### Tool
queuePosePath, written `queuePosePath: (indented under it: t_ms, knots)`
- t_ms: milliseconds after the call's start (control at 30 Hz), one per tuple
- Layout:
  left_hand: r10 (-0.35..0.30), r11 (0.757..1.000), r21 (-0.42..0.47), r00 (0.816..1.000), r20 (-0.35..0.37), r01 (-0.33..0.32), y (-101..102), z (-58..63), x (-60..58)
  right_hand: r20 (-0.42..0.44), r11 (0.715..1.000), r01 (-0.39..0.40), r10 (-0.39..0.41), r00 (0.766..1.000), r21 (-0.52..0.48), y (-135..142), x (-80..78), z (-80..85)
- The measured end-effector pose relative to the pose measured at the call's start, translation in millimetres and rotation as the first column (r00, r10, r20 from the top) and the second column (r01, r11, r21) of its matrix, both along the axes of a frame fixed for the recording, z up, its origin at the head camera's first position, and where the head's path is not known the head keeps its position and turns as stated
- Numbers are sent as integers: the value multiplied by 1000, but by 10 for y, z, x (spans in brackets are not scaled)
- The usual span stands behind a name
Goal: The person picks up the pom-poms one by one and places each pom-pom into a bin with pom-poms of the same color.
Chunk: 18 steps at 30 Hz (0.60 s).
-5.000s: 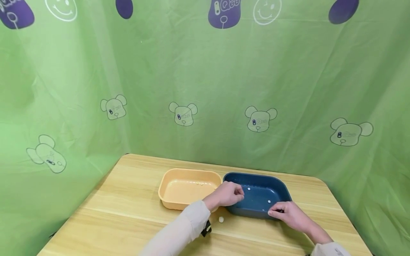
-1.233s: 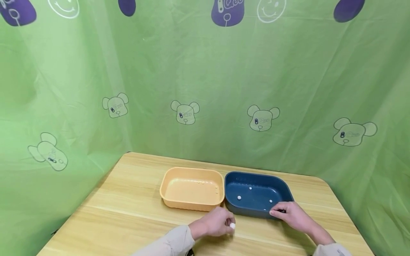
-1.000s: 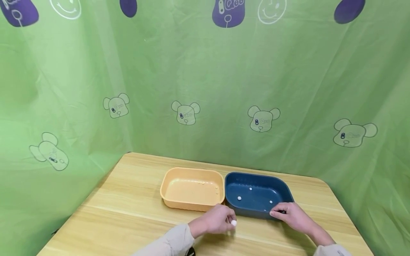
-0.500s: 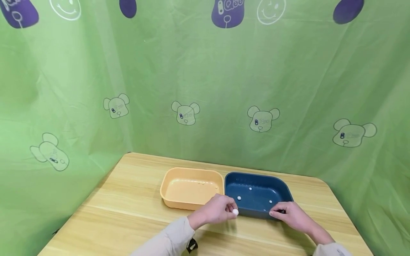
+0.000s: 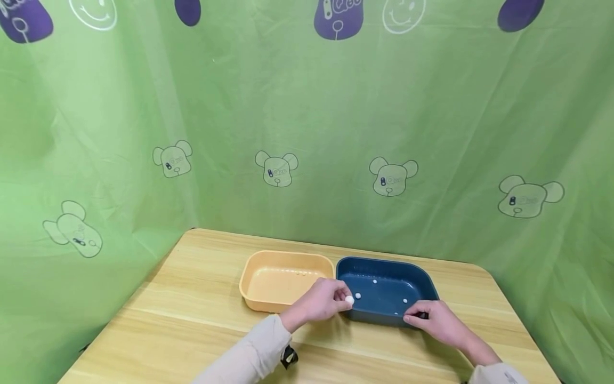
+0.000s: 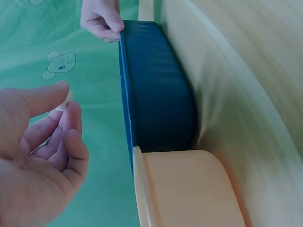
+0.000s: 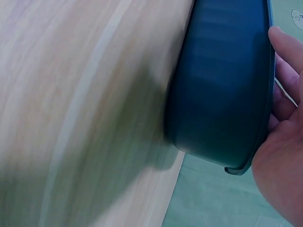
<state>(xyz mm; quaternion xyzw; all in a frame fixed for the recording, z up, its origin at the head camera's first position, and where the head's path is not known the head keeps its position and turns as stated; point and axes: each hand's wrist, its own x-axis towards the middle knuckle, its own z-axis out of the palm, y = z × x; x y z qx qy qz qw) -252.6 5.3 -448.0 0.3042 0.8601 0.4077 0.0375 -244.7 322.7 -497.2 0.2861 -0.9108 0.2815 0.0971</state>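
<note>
Between thumb and fingertips, my left hand point(image 5: 322, 301) pinches a small white ball point(image 5: 349, 301). In the head view it is over the near left corner of a dark blue plastic tub point(image 5: 374, 318); the left wrist view shows the ball point(image 6: 66, 100) above the tub's rim. My right hand point(image 5: 438, 321) grips the tub's near right rim, thumb outside and fingers over the edge, as the right wrist view shows. Inside the tub lie several small white balls, one point(image 5: 357, 295) close beside the held one. The right fingers partly hide the rim.
A peach plastic tub point(image 5: 261, 306) stands against the blue one's left side, a few small bumps or bits on its floor. Both are on a wood-grain table point(image 5: 192, 298). A green printed curtain point(image 5: 307, 106) hangs behind and at the sides.
A ball that lay on the table is now in my left hand. Over the last second that hand has risen and moved away from me, to the blue tub's rim. My right hand stays put.
</note>
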Motion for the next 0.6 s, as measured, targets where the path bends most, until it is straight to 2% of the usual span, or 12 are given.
queuePosePath:
  t_ms: [200, 500, 600]
  knots:
    - [9, 1000, -8, 1000, -2, -9, 26, 28, -60, 3, 1000, 23, -23, 1000, -12, -7, 7, 6]
    - [-2, 1000, 12, 999, -50, 2, 77, 98, -132, -3, 1000, 20, -20, 1000, -14, -7, -5, -8]
    - [-6, 1000, -13, 996, -84, 5, 100, 146, -165, 3, 1000, 16, -16, 1000, -19, -1, -3, -12]
